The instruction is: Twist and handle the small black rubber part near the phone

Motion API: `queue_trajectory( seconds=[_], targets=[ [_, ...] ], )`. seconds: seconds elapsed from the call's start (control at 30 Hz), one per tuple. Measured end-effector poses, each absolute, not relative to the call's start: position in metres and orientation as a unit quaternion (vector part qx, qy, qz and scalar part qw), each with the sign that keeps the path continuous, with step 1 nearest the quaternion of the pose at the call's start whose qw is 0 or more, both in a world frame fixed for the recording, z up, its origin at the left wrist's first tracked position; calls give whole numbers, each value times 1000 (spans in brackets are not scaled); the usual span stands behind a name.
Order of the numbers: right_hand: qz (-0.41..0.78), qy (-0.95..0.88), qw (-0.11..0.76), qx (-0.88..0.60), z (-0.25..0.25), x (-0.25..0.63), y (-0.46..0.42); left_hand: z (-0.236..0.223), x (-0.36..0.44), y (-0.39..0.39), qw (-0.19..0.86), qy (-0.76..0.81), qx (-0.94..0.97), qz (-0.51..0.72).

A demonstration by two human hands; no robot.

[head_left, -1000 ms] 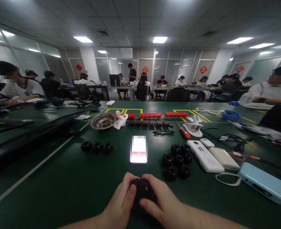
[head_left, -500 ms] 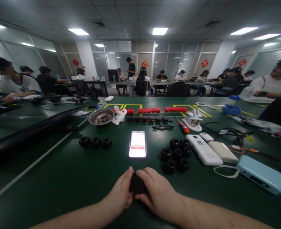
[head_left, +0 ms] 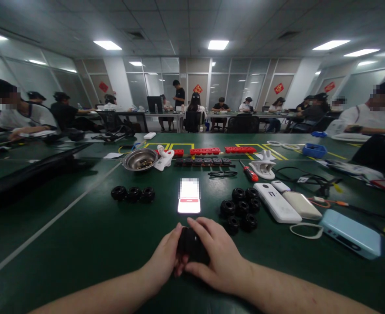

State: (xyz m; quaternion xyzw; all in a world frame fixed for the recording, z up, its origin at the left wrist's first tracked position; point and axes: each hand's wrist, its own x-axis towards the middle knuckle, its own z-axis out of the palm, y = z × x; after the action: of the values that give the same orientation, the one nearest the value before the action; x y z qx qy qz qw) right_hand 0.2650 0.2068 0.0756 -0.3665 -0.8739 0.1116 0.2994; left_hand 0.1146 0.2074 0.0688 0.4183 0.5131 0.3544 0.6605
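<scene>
Where the left hand (head_left: 162, 259) and the right hand (head_left: 224, 257) meet: a black piece (head_left: 195, 248), partly hidden, enclosed from both sides; contact with the surface beneath cannot be told.
Left fingers: closed against the piece's left side, thumb uppermost.
Right fingers: curled over the piece's top and far side, thumb pressed low on the near side.
Phone (head_left: 189, 206): lying just beyond the hands, screen lit.
Right-hand wheels (head_left: 242, 207): seven, black, clustered near the phone.
Left-hand wheels (head_left: 134, 194): three, black, in a row.
Pale devices: white power bank (head_left: 279, 206) beside the cluster; light-blue box (head_left: 351, 233) farther right.
Screwdriver (head_left: 251, 173): red and black, behind the cluster.
Metal bowl (head_left: 135, 158): holding small brass-coloured parts, beside a white bracket (head_left: 164, 159).
Red strips (head_left: 205, 151): three, end to end, behind a black strip (head_left: 203, 162).
Surface (head_left: 81, 248): dark green, bearing all the above objects.
</scene>
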Motion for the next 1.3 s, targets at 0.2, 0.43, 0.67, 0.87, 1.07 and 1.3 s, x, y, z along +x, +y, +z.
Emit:
queue_trajectory(
  seconds=[0.2, 0.43, 0.67, 0.87, 1.07, 1.3],
  targets=[
    [183, -870, 272, -368, 77, 270, 210, 61, 112, 206, 657, 448, 486, 363],
    [167, -850, 315, -388, 76, 270, 213, 65, 110, 210, 663, 482, 463, 337],
    [174, -877, 289, -341, 78, 273, 218, 56, 110, 210, 664, 470, 453, 365],
    [88, -875, 362, -308, 82, 273, 216, 66, 113, 210, 662, 487, 408, 398],
    [172, -856, 302, -383, 79, 273, 217, 64, 111, 208, 677, 461, 436, 373],
    [108, -887, 355, -273, 82, 275, 220, 63, 110, 212, 691, 454, 407, 388]
  ],
)
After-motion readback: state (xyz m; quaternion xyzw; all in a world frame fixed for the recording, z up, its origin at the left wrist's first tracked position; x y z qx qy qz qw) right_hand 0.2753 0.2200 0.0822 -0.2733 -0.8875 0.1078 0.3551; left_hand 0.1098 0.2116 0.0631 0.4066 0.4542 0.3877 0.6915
